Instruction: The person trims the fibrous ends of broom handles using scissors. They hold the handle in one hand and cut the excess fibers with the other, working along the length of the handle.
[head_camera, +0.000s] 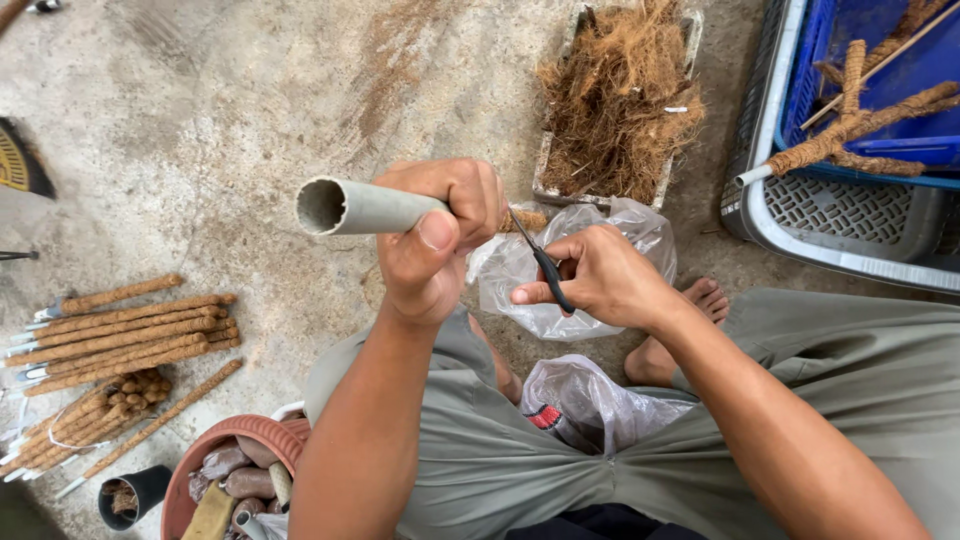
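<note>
Head view looks straight down on a seated person whose left hand (440, 235) is clenched around a grey plastic pipe (365, 207), thumb pressed along its upper side, the open end of the pipe pointing away to the left and the far end hidden behind the fist. Just right of the pipe, the right hand (600, 275) is closed around the handles of a pair of black scissors (540, 262), whose blades reach up toward the spot where a little brown fibre shows beyond the left fist; whether the blades are parted or shut I cannot tell. Cutting cleanly here seems to call for a firm, still grip on the pipe, with the blades kept close to the pipe's surface and angled away from the left fingers, which sit very near the tips. Small snips would likely suit loose fibre better than one large bite. Below the pipe, clear plastic bags (560, 280) lie over the lap and the ground. Beyond the pipe, at upper right, a shallow tray of loose coconut fibre (615, 100) rests on the concrete floor (200, 120), and farther right a blue crate (880, 80) holds several fibre-wrapped sticks. Well to the left of the pipe lies a pile of finished wrapped poles (130, 335), and below it, near the left elbow, a terracotta pot (235, 450) holds short pipe pieces.
</note>
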